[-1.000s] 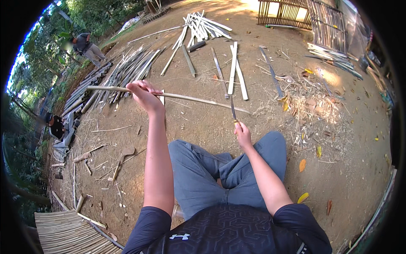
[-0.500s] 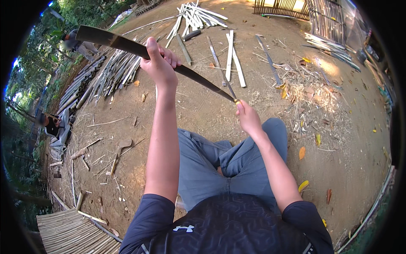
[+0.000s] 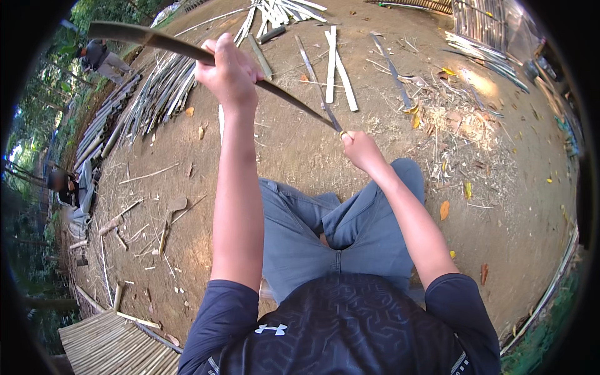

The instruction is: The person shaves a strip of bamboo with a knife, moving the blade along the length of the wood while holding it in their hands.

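A long, dark, curved bamboo strip (image 3: 156, 40) slants across the upper part of the view, its wide end at the far left. My left hand (image 3: 232, 78) is closed round it near the middle, the fist raised. Lower down, my right hand (image 3: 362, 150) grips a thin knife (image 3: 334, 117) by its handle, which is mostly covered by my fingers. The knife's narrow blade points up and away, and the strip's near end meets it close to the handle; whether the edge has entered the strip I cannot tell.
I sit on dirt with my legs crossed. Pale split strips (image 3: 331, 65) lie ahead, and a pile of bamboo poles (image 3: 156, 94) stretches left. A hatchet-like tool (image 3: 169, 219) lies on the left. Shavings (image 3: 475, 131) cover ground at the right. Two people are at the far left.
The whole view has shifted a little, with the ground sliding up and left. Both hands have moved slightly up and left in the picture, still holding the strip and the knife.
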`<act>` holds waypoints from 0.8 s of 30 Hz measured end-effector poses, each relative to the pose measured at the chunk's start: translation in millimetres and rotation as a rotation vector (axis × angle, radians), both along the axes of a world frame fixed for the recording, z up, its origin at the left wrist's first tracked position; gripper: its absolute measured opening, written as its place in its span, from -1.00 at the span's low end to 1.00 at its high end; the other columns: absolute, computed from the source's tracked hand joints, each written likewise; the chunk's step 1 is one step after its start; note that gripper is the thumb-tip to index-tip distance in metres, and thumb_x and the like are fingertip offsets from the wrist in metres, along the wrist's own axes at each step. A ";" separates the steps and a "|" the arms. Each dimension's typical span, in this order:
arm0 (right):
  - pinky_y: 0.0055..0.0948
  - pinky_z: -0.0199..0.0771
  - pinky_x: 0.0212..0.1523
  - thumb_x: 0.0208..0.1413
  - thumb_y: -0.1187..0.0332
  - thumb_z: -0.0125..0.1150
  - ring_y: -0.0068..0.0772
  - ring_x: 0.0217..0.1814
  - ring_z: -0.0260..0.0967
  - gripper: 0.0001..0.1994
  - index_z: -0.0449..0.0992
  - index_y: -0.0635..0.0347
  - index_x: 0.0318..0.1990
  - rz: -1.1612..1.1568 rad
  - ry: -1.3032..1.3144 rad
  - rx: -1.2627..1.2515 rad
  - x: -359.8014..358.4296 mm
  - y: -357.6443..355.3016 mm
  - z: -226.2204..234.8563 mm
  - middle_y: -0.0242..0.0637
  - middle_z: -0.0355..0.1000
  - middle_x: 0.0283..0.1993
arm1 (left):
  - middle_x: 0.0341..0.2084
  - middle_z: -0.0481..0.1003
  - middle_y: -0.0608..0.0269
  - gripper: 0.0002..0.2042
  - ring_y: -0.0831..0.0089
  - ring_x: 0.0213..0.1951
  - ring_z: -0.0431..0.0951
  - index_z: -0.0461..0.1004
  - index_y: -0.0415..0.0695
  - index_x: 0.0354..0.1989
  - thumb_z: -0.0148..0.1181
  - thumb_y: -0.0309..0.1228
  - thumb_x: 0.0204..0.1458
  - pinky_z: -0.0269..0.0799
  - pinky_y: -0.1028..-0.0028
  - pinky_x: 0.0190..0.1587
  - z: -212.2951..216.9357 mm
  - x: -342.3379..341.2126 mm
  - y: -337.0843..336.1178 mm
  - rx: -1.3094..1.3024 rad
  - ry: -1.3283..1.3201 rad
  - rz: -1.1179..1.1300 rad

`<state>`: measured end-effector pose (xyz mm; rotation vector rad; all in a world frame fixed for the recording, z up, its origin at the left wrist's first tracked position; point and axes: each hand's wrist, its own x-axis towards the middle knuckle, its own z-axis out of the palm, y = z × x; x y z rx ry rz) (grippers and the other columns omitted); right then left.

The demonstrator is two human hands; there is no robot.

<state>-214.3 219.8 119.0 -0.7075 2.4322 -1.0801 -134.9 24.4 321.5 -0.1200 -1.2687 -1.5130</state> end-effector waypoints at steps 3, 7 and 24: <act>0.07 0.43 -0.17 0.33 0.25 -0.05 0.27 -0.21 0.49 -0.69 0.51 0.34 -0.17 -0.028 0.136 -0.210 35.6 -3.2 29.9 0.19 0.52 -0.29 | -0.85 0.14 0.39 -0.66 0.59 -0.90 0.11 0.12 -0.02 -0.65 0.05 -0.48 0.16 0.12 0.51 -0.86 -1.1 2.1 -9.2 -0.038 0.010 0.011; 0.06 0.42 -0.16 0.32 0.26 -0.04 0.26 -0.19 0.48 -0.70 0.50 0.34 -0.18 -0.093 0.131 -0.105 20.2 -6.1 -12.2 0.22 0.50 -0.32 | -0.85 0.14 0.39 -0.68 0.58 -0.89 0.14 0.14 -0.05 -0.64 0.05 -0.49 0.16 0.16 0.53 -0.86 -6.3 1.6 -2.9 -0.028 -0.021 -0.006; -0.09 0.50 -0.35 0.30 0.32 0.05 0.10 -0.39 0.55 -0.64 0.44 0.40 0.13 -0.081 0.151 -0.405 84.2 5.8 -12.0 0.13 0.51 -0.45 | -0.77 -0.01 0.44 -0.77 0.63 -0.72 -0.06 0.00 0.01 -0.56 -0.23 -0.28 0.14 -0.13 0.54 -0.67 -149.3 -4.3 24.1 0.134 -0.077 -0.010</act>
